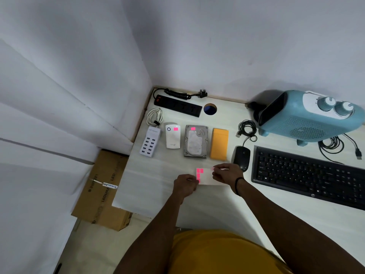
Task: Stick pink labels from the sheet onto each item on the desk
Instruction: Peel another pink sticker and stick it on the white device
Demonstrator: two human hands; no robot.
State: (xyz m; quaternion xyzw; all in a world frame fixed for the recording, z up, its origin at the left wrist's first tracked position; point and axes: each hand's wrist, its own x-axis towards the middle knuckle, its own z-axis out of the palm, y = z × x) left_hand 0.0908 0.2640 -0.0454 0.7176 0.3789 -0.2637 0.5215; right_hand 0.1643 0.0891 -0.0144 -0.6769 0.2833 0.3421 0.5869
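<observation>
Bare desk (158,186) lies left of the hands; the mouse (241,157) and keyboard (308,175) crowd the right.

Along the desk (158,186) back edge: power strip (177,105). In front, left to right: USB hub (150,143), white adapter (173,137), hard drive (196,141), envelope (219,144), mouse (241,157), keyboard (308,177). Nearest, before the drive: label sheet (207,176).

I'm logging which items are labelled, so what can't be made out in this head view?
- Label sheet: its near left corner is covered by the left hand, so the remaining pink labels can't be counted.
- Right hand: a pink label at its fingertips is mostly hidden by them.
- Heater and keyboard: cut off by the right edge.
- USB charger: its printing is too small to read.
</observation>
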